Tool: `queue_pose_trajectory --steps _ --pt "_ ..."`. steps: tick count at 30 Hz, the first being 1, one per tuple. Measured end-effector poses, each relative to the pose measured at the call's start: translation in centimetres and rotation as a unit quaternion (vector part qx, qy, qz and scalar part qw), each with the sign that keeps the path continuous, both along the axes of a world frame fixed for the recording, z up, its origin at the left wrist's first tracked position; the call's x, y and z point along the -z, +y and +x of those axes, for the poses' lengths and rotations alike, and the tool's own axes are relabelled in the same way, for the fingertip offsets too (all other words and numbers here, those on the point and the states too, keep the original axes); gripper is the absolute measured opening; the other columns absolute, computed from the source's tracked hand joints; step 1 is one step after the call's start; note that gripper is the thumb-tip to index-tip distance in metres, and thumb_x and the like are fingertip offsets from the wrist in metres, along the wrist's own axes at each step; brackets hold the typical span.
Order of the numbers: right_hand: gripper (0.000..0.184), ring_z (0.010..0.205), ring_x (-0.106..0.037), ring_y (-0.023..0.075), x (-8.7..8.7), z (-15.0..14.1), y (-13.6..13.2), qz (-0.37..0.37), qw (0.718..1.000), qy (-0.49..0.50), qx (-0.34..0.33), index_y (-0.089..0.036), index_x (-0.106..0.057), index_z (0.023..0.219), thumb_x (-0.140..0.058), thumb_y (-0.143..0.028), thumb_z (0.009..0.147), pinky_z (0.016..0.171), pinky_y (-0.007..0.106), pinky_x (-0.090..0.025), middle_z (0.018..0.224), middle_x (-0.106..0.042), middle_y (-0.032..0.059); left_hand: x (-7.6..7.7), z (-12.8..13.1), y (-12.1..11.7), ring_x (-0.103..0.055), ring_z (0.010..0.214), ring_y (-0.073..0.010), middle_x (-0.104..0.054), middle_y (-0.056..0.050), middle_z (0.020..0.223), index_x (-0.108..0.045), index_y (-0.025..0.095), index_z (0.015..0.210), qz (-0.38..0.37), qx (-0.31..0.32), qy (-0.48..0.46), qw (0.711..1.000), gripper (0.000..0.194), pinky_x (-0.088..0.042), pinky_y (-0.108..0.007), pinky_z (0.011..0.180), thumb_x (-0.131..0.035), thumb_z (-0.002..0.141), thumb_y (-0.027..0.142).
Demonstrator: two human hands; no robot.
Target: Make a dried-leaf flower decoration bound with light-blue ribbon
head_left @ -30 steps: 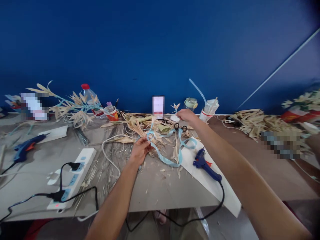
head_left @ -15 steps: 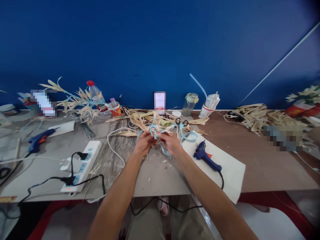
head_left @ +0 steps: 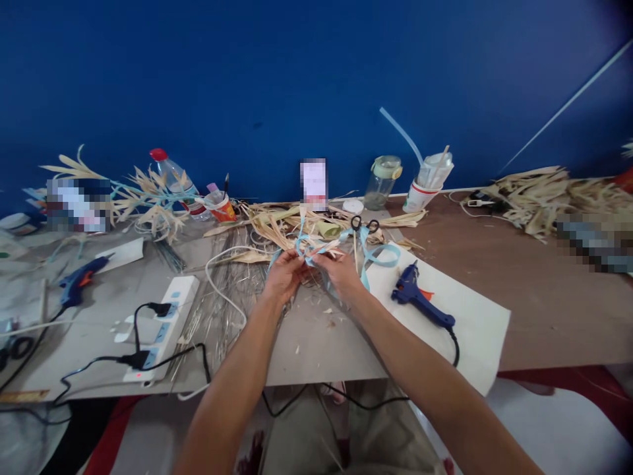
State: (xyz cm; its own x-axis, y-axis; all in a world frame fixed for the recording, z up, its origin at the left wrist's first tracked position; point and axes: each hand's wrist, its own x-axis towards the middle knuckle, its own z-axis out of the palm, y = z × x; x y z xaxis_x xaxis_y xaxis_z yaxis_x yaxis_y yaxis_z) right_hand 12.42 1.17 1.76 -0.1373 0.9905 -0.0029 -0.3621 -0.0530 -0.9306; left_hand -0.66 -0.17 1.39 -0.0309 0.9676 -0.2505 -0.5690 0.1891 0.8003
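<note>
My left hand (head_left: 281,276) and my right hand (head_left: 341,274) meet over the middle of the table, both pinching a light blue ribbon (head_left: 368,254) that loops around pale dried leaf strips (head_left: 291,231). The ribbon's loose end trails to the right onto a white sheet (head_left: 465,330). Black-handled scissors (head_left: 363,225) lie just behind my right hand. A blue glue gun (head_left: 420,303) rests on the white sheet to the right of my right hand.
A white power strip (head_left: 163,323) with black plugs lies at the left, with a second blue glue gun (head_left: 79,280) beyond it. Along the blue wall stand a bottle (head_left: 171,178), an orange cup (head_left: 222,210), a glass jar (head_left: 380,181) and a cup of sticks (head_left: 428,185). More dried leaves (head_left: 539,194) pile at the right.
My right hand came back from the far edge of the table and joined my left hand on the ribbon. The view has shifted slightly.
</note>
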Motion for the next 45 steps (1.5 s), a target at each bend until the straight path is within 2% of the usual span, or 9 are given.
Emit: queue_pose_trajectory --steps 4,7,11,15,20,26,32,36,45 --pt "0.010 0.068 -0.059 0.0158 -0.6 0.4 -0.1 -0.045 0.997 0.049 -0.028 -0.020 -0.060 0.060 -0.065 -0.028 0.058 0.072 0.031 -0.048 0.069 -0.065 0.0002 -0.1 -0.2 0.0 -0.062 0.060 -0.0125 -0.065 0.001 0.068 -0.058 0.015 0.078 0.002 -0.005 0.000 1.000 0.035 -0.051 -0.029 0.066 -0.082 0.053 0.018" --pt "0.010 0.070 -0.060 0.0164 -0.6 0.4 0.0 -0.058 0.998 0.035 -0.012 -0.021 -0.058 0.064 -0.061 -0.028 0.059 0.073 0.032 -0.049 0.074 -0.066 0.0006 -0.1 -0.4 0.1 -0.061 0.060 -0.0117 -0.066 0.000 0.068 -0.058 0.015 0.080 -0.001 -0.008 0.002 1.000 0.034 -0.051 -0.028 0.065 -0.081 0.054 0.019" --pt "0.011 0.068 -0.057 0.0161 0.5 0.2 0.3 0.006 0.997 -0.068 0.031 -0.021 -0.058 0.069 -0.053 -0.028 0.063 0.071 0.032 -0.046 0.070 -0.061 -0.0003 0.0 -0.5 0.1 -0.060 0.057 -0.0109 -0.065 0.001 0.065 -0.058 0.015 0.077 0.002 -0.009 0.010 1.000 0.033 -0.050 -0.027 0.062 -0.081 0.054 0.020" --pt "0.012 0.070 -0.053 0.0161 1.1 0.3 0.2 0.079 0.982 -0.162 0.051 -0.021 -0.058 0.067 -0.058 -0.032 0.064 0.068 0.030 -0.043 0.069 -0.057 -0.0003 -0.1 -0.3 0.0 -0.059 0.055 -0.0100 -0.063 0.002 0.062 -0.057 0.015 0.076 0.003 -0.009 0.015 1.000 0.032 -0.050 -0.026 0.062 -0.081 0.054 0.019" --pt "0.018 0.065 -0.054 0.0163 0.1 0.1 -0.5 0.094 0.970 -0.225 0.018 -0.021 -0.063 0.076 -0.058 -0.038 0.072 0.066 0.031 -0.043 0.068 -0.061 0.0002 -0.2 0.0 -0.1 -0.060 0.057 -0.0106 -0.065 0.001 0.066 -0.058 0.015 0.078 0.001 -0.001 0.024 1.000 0.033 -0.048 -0.025 0.061 -0.081 0.055 0.020" --pt "0.017 0.087 -0.062 0.0219 0.2 0.0 -0.6 0.108 0.951 -0.289 0.028 -0.021 -0.068 0.081 -0.058 -0.035 0.075 0.083 0.035 -0.044 0.090 -0.070 0.0066 0.1 0.3 0.0 -0.061 0.061 -0.0120 -0.066 0.000 0.070 -0.058 0.015 0.078 0.002 0.006 0.030 1.000 0.034 -0.048 -0.027 0.063 -0.081 0.054 0.021" --pt "0.013 0.085 -0.060 0.0220 0.6 0.7 0.0 0.129 0.901 -0.414 0.020 -0.024 -0.061 0.068 -0.053 -0.027 0.077 0.083 0.034 -0.043 0.077 -0.067 0.0032 0.4 0.4 0.1 -0.057 0.056 -0.0090 -0.063 0.002 0.064 -0.058 0.015 0.075 0.008 -0.014 0.040 0.999 0.033 -0.046 -0.024 0.060 -0.081 0.051 0.018" --pt "0.015 0.083 -0.058 0.0203 0.4 0.7 0.0 0.160 0.900 -0.405 -0.014 -0.024 -0.058 0.064 -0.052 -0.027 0.078 0.081 0.031 -0.042 0.069 -0.063 0.0009 0.4 0.2 0.2 -0.057 0.054 -0.0094 -0.061 0.003 0.061 -0.056 0.015 0.072 0.009 -0.015 0.036 0.999 0.032 -0.046 -0.024 0.057 -0.080 0.051 0.018" --pt "0.016 0.071 -0.056 0.0173 0.0 0.8 -0.2 0.165 0.912 -0.373 -0.057 -0.023 -0.055 0.060 -0.053 -0.027 0.075 0.072 0.029 -0.042 0.067 -0.060 0.0006 0.0 0.2 0.3 -0.054 0.050 -0.0092 -0.060 0.003 0.059 -0.056 0.015 0.067 0.011 -0.027 0.055 0.998 0.027 -0.044 -0.024 0.052 -0.076 0.049 0.015"
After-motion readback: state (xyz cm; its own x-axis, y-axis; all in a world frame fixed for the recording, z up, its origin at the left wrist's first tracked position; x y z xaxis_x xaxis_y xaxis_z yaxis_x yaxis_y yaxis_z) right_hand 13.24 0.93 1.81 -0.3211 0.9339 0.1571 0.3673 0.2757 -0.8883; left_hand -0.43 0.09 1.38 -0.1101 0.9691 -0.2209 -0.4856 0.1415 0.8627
